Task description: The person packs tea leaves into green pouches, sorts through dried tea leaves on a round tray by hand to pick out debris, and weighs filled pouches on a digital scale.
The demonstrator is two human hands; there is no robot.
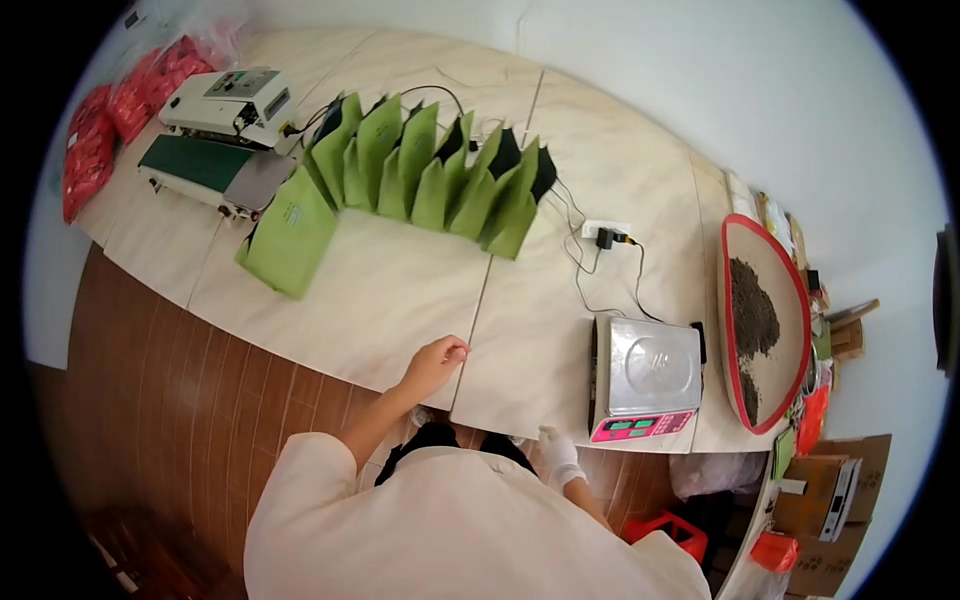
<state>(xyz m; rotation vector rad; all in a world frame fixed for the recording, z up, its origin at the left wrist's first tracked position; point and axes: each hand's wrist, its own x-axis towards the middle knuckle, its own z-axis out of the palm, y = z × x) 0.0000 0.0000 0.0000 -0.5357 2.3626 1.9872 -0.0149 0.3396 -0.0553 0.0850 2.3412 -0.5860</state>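
My left hand [437, 364] is bare, its fingers curled closed above the front part of the table, near a seam; nothing shows in it. A white glove covers my right hand [558, 452], which is low at the table's front edge, left of and below the scale [654, 368]; its fingers are too small to read. The scale has a metal plate and a pink front panel. Several green pouches [430, 180] stand upright in a row across the table, their tops open. Another green pouch [292, 232] lies tilted at the row's left end.
A sealing machine [205, 162] stands at the back left beside red packs [92, 150]. Black cables run from a power strip [607, 236]. At the right, a red-rimmed tray [806, 330] holds dark loose material [752, 310]. Cardboard boxes [858, 480] stand at the lower right.
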